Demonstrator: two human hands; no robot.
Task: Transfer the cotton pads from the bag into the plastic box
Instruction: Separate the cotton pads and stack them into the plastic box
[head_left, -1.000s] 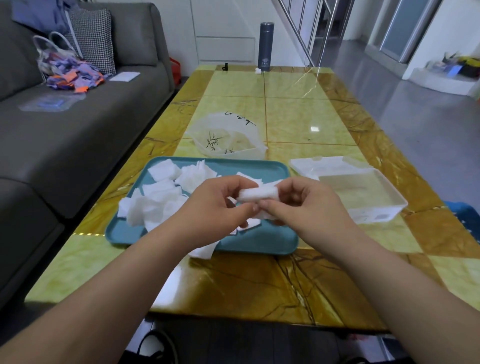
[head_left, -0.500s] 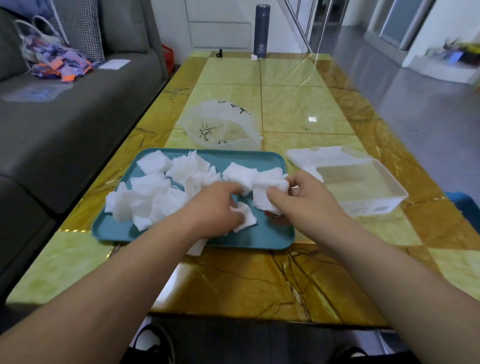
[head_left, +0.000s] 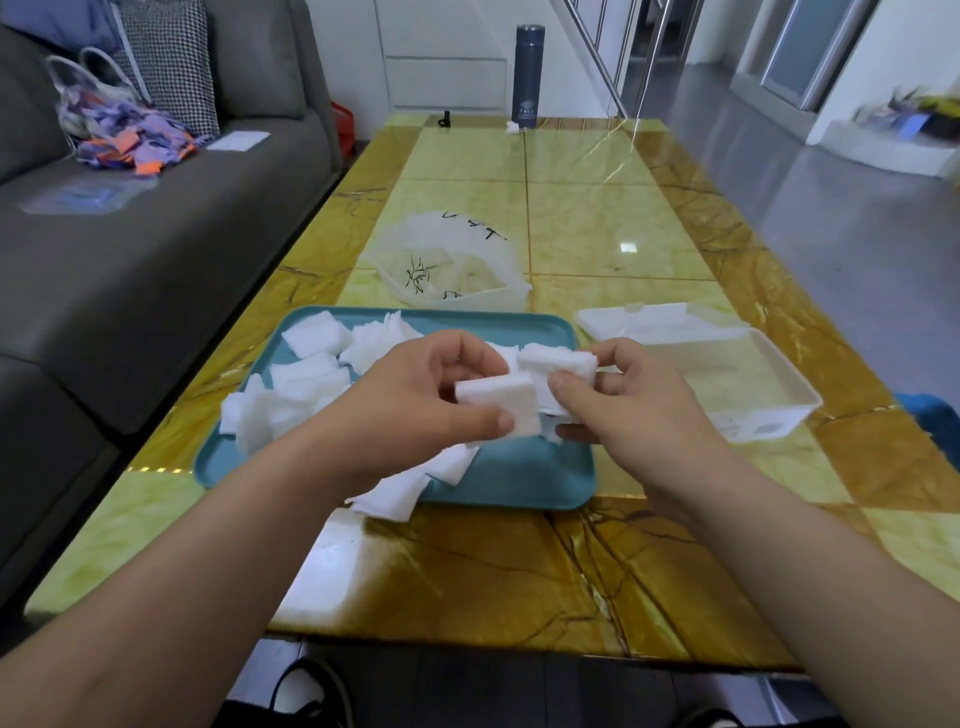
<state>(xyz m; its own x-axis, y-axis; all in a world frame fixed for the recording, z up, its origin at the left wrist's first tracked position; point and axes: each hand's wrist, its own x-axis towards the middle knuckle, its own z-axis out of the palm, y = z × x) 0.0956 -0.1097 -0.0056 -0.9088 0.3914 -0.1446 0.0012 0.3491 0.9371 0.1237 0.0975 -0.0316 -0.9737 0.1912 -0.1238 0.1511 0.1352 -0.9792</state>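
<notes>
Above a teal plastic tray (head_left: 509, 475) on a glossy yellow-and-amber marble desk (head_left: 597, 218), a person's left hand (head_left: 415, 410) pinches a small stack of square white cotton pads (head_left: 501, 408) between thumb and fingers, while the right hand (head_left: 628, 410) closes on a second stack (head_left: 563, 364) at its far edge. More loose white pads (head_left: 306, 376) lie scattered across the tray from 9 to 11 o'clock of the hands, some spilling over its near rim. The crumpled clear plastic bag (head_left: 447, 262) sits at 12 o'clock, just beyond the tray; the open white rectangular plastic box (head_left: 769, 405) waits at 3 o'clock, its lid (head_left: 654, 325) lying behind it, with no pads visible inside. The pads look feather-light, soft and compressible, apt to fan apart or shed layers, so a stack is likely best gripped across its flat faces with gentle, even pressure rather than by one corner
</notes>
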